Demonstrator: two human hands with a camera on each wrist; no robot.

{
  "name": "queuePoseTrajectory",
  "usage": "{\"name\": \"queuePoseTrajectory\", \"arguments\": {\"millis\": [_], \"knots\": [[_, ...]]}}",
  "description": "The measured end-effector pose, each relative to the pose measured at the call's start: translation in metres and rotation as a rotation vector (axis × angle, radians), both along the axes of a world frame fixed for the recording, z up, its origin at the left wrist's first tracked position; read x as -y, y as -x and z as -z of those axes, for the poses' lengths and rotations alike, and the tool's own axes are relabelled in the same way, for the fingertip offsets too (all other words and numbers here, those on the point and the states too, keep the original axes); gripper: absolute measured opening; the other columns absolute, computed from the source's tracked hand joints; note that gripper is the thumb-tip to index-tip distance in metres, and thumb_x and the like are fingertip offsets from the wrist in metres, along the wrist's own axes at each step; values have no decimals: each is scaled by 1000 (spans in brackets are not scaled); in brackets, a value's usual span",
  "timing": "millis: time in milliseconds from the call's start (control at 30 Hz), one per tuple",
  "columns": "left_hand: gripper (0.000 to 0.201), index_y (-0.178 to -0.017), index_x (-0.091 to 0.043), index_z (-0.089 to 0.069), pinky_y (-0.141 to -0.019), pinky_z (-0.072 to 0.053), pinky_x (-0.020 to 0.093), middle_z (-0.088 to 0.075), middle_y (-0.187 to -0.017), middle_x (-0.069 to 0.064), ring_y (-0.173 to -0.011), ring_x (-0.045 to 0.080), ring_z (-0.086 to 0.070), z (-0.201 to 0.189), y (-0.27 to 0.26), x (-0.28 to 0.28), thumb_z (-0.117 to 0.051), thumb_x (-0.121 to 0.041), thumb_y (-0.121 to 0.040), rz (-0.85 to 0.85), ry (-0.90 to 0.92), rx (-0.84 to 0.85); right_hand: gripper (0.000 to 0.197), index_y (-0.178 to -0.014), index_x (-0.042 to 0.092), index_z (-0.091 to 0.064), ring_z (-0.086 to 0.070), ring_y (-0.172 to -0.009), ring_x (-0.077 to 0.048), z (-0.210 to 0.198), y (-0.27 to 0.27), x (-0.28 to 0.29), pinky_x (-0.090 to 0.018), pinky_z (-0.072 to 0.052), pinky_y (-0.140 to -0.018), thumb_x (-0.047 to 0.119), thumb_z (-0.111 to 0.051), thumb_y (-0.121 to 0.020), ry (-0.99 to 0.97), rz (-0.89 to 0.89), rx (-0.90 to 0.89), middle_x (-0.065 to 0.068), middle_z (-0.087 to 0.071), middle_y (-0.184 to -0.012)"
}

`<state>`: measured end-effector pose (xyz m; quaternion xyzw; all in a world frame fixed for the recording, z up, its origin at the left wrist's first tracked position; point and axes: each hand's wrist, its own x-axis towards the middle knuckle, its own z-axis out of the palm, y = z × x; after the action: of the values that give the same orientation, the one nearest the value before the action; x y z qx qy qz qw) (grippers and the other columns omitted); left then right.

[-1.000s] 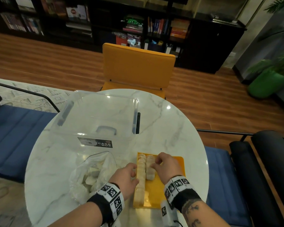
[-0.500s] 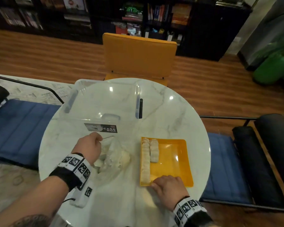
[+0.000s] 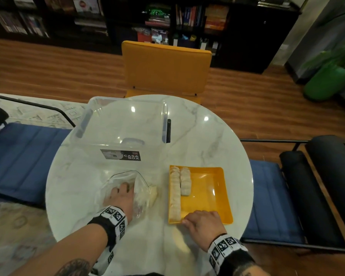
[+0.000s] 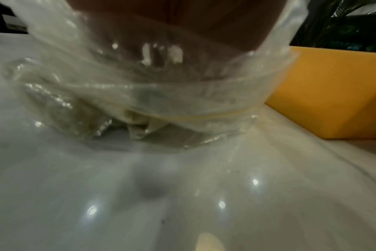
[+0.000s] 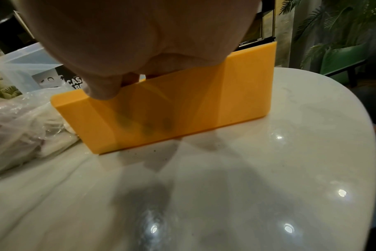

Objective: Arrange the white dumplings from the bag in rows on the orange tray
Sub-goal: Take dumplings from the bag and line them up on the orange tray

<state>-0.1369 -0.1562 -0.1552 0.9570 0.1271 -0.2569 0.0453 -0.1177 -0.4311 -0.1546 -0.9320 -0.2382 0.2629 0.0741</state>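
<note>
The orange tray (image 3: 207, 194) lies on the right of the marble table. It holds a long row of white dumplings (image 3: 175, 193) along its left wall and a shorter row (image 3: 185, 182) beside it. My right hand (image 3: 187, 219) pinches the tray's near rim, thumb (image 5: 103, 90) on the outer wall (image 5: 182, 110) and fingers inside. The clear plastic bag (image 3: 127, 188) lies left of the tray with a dumpling (image 3: 152, 194) at its right side. My left hand (image 3: 124, 187) is inside the bag. Plastic (image 4: 161, 84) blurs its fingers, so their hold is unclear.
A clear storage box (image 3: 126, 126) with a black label stands behind the bag, with a black pen (image 3: 168, 130) along its right side. An orange chair (image 3: 165, 66) faces the table's far edge, and blue seats (image 3: 24, 160) flank the table.
My left hand left the dumpling rows, went to the bag's mouth and is now inside it. My right hand came back from the short row to the tray's near rim.
</note>
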Motion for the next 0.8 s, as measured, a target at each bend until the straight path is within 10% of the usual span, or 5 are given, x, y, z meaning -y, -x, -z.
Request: {"name": "queuePoseTrajectory", "arguments": {"millis": [133,267,433,600,800], "knots": [[52,-139,-21,-39,-103,-44,35,-46,-136,4,-122,23,-48,-6,-7,-9,-56,-24,-90,-5,84,46,94,-117,35,-60,-54,-113,-16,2,0,0,-38,-28,-95,76,11,-72,4,-6,6,12,-63,-116],[7,-87,-26,-51,-76,-44,22,-58,-94,-5,-86,15,-57,-19,-10,-20,-52,-19,-90,-24,188,173,111,-118,35,-60,-54,-113,-16,3,-1,1,-39,-29,-96,77,24,-58,-14,-9,18,11,-63,-116],[15,-102,-22,-64,-86,-42,18,-49,-103,-6,-89,9,-48,-17,-8,-25,-56,-18,-90,-79,276,265,100,-117,33,-60,-54,-114,-17,4,-3,2,-40,-30,-97,82,13,-70,2,-22,3,10,-63,-116],[12,-78,-24,-56,-53,-41,19,-64,-76,-4,-64,10,-62,-22,-8,-29,-66,-24,-84,-355,425,285,84,-117,33,-60,-54,-115,-18,2,-4,1,-40,-30,-96,71,2,-75,48,-27,-29,8,-63,-117],[23,-81,-22,-52,-63,-46,30,-61,-72,-1,-66,17,-57,-23,-10,-41,-73,-30,-78,-449,514,349,45,-118,33,-60,-53,-116,-19,0,-4,2,-41,-31,-97,58,-27,-100,72,-16,-42,7,-63,-119]]}}
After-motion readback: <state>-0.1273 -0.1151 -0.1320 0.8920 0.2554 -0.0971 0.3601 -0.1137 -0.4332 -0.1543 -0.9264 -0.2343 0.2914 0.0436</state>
